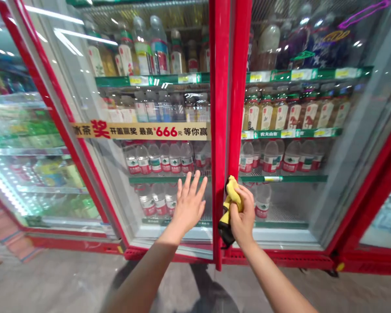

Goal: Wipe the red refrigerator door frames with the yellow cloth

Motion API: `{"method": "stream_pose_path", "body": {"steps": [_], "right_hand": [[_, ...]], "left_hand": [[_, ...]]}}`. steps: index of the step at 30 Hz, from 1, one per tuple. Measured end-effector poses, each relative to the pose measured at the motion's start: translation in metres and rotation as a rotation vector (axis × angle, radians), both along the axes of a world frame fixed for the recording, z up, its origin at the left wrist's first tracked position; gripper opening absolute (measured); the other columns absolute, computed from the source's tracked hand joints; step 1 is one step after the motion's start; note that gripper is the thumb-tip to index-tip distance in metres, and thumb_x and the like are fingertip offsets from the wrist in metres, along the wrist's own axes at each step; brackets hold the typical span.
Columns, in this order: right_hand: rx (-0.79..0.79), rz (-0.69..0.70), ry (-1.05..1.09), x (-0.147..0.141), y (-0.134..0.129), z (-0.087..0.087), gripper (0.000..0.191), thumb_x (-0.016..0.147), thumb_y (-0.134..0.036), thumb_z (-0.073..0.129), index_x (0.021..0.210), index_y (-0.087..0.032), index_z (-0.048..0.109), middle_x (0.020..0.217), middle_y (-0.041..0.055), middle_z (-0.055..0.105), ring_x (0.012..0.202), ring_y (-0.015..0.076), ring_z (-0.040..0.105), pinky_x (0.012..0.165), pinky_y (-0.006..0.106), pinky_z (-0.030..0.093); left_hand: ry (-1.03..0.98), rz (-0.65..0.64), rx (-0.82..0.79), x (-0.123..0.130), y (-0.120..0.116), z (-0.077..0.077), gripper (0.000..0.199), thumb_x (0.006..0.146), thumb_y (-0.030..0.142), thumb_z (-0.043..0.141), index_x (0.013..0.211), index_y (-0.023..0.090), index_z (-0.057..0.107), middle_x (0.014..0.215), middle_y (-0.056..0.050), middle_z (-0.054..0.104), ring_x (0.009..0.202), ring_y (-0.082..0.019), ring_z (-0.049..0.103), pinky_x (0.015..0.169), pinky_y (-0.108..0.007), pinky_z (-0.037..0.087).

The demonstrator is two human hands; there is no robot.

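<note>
Both hands reached forward near the lower shelves: the left hand [189,202] was open, fingers spread before the glass, while the right hand [243,213] gripped a bunched cloth [233,196]. Largest in view was a red-framed drinks cooler [280,259]. Its left glass door [219,143] seemed slightly ajar, which may be why the left palm faced it, perhaps to steady it; whether the palm touched could not be told. A red upright [220,87] ran between the hands. Behind the glass, green-edged shelves [195,179] carried price labels [138,80] along their fronts, presumably to match them to the goods. A cream banner [143,131] crossed the left door at mid-height, probably set there to catch the eye. Red-labelled bottles [175,160] stood upright in rows, likely faced outward for reading through the glass. The yellow and black cloth sat beside the upright's lower part, pinched between thumb and fingers, its dark end hanging below; such a thick wad likely suited a narrow edge.
</note>
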State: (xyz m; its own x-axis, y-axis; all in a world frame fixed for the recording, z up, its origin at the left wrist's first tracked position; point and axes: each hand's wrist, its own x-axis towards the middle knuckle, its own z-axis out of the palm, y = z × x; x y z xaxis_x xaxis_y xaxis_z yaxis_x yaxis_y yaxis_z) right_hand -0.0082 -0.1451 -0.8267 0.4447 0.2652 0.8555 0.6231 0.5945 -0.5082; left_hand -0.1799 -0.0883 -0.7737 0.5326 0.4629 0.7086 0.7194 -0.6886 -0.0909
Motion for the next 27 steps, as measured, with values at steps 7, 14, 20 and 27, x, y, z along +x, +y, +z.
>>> {"method": "stream_pose_path", "body": {"steps": [7, 14, 20, 27], "right_hand": [[0.285, -0.079, -0.421, 0.003, 0.062, 0.091, 0.04, 0.095, -0.012, 0.049, 0.124, -0.032, 0.068, 0.129, 0.0093, 0.066, 0.121, 0.0253, 0.062, 0.099, 0.047, 0.054], [0.298, -0.387, -0.809, 0.015, 0.112, 0.111, 0.033, 0.1, -0.017, 0.052, 0.126, -0.029, 0.069, 0.129, 0.0004, 0.072, 0.129, 0.0207, 0.056, 0.112, 0.036, 0.033], [0.206, -0.335, -0.85, -0.007, 0.107, 0.088, 0.037, 0.104, -0.018, 0.044, 0.133, -0.026, 0.065, 0.136, 0.0024, 0.069, 0.135, 0.0222, 0.054, 0.111, 0.038, 0.034], [0.4, -0.205, -0.678, -0.068, 0.155, 0.063, 0.035, 0.098, -0.012, 0.053, 0.127, -0.026, 0.068, 0.128, 0.008, 0.073, 0.141, 0.0272, 0.051, 0.105, 0.04, 0.047]], "left_hand": [[0.133, 0.171, 0.016, 0.012, 0.059, -0.016, 0.091, 0.076, 0.016, 0.077, 0.156, 0.03, 0.036, 0.165, -0.013, 0.033, 0.155, -0.039, 0.02, 0.12, -0.07, 0.023], [0.024, 0.33, 0.152, -0.025, 0.089, -0.015, 0.114, 0.074, 0.047, 0.084, 0.162, 0.022, 0.016, 0.17, -0.019, 0.012, 0.158, -0.039, 0.004, 0.123, -0.069, 0.014], [-0.032, 0.325, -0.003, -0.038, 0.109, -0.014, 0.136, 0.062, 0.052, 0.091, 0.163, 0.028, 0.003, 0.169, -0.022, -0.011, 0.153, -0.047, -0.016, 0.112, -0.083, 0.013], [-0.076, 0.204, 0.011, -0.082, 0.111, -0.052, 0.115, 0.08, 0.043, 0.079, 0.163, 0.021, 0.003, 0.17, -0.019, 0.01, 0.158, -0.034, 0.006, 0.124, -0.064, 0.023]]}}
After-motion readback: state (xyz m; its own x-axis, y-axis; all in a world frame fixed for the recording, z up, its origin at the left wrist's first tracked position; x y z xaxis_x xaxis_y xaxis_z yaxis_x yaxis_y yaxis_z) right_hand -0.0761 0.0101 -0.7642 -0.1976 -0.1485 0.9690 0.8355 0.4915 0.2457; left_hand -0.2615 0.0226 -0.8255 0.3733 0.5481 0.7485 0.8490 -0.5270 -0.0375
